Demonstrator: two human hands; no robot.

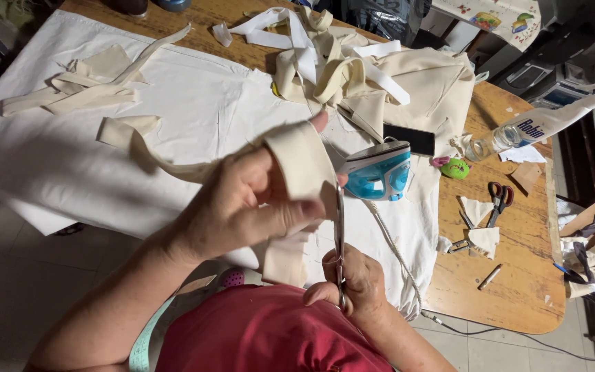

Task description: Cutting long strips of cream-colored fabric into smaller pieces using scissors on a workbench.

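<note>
In the middle of the frame the left hand (242,203) is closed on a cream strip (301,162), with its grip pinching the strip between thumb and fingers. The strip loops over the fingers, and its long end trails off to the left over the white cloth (70,158). Lower down, the right hand (359,279) is closed on the handles of the scissors (339,234). The blades point up and meet the strip's right edge.

Just behind them stands a blue iron (380,172) on the cloth. A heap of cream fabric (380,76) lies at the top middle. More strips (77,86) lie at the upper left. On the right of the wooden desk (518,289) lie red scissors (499,200) and a spray bottle (545,120).
</note>
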